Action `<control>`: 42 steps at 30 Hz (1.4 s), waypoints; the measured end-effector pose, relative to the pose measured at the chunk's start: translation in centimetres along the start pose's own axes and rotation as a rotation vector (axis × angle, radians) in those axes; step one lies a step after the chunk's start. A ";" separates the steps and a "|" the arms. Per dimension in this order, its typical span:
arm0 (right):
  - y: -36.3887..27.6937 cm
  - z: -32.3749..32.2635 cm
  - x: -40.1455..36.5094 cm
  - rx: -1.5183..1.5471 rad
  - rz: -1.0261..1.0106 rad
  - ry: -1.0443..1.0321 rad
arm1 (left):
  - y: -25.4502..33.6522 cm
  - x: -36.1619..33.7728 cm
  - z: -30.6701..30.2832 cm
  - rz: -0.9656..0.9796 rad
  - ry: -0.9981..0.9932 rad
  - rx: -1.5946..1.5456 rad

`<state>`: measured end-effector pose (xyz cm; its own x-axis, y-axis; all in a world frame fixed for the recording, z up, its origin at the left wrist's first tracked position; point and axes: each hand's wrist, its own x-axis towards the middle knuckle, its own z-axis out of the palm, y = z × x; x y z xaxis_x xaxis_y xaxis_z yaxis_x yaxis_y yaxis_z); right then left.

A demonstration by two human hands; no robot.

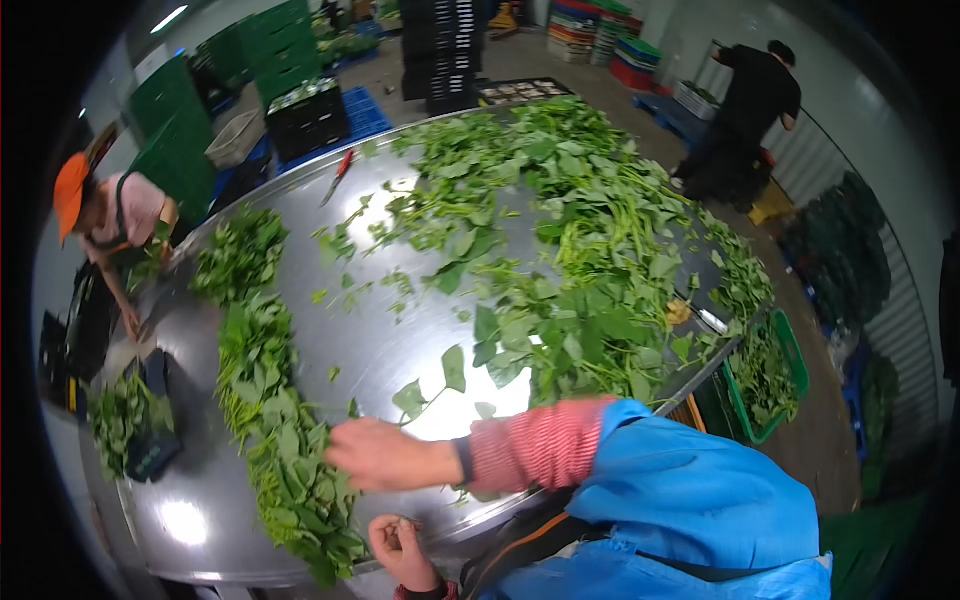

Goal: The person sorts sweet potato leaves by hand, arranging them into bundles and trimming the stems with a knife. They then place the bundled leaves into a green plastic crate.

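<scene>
My right hand (385, 456), in a red-and-white striped cuff, reaches over the edge of a long row of leafy green stems (262, 385). Its fingers are bent together at the leaves, and what they hold is hidden. Below it, my left hand (398, 548) is curled with thumb and fingers drawn together beside the lower end of that row. Nothing I can name shows in it. A loose leafy sprig (453, 370) lies on the metal table (345, 300) just above my right hand. The large pile of leafy greens (590, 250) spreads over the right side.
A red-handled knife (341, 177) lies near the far edge. At left, a person in an orange cap (72, 195) handles greens near a dark bag-like item (155, 450) with greens. A green crate of leaves (770, 385) stands below the right edge. Another person (750, 110) stands behind.
</scene>
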<state>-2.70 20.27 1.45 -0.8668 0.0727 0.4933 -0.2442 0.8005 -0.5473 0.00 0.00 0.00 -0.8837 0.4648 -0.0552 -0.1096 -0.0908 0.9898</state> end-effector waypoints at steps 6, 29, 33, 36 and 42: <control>11.1 -16.0 -14.5 -0.305 0.499 0.132 | -0.8 0.5 10.9 -0.112 -0.222 0.018; 42.2 -44.3 -34.6 -0.318 1.357 0.355 | -8.2 6.6 48.2 -0.046 -0.548 0.237; 41.3 -47.2 -36.5 0.707 1.152 0.771 | -11.6 12.6 50.5 0.099 -0.550 0.422; 39.7 -48.3 -37.2 1.019 1.092 0.955 | -10.4 12.5 54.7 0.140 -0.538 0.453; 34.9 -42.8 -34.0 0.350 0.833 0.562 | -3.4 7.1 61.8 1.120 -0.982 0.857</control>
<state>36.85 71.21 -5.51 -0.5151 0.8546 0.0662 0.1444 0.1627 -0.9760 22.21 58.05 4.32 0.2702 0.8616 0.4296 0.8637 -0.4141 0.2872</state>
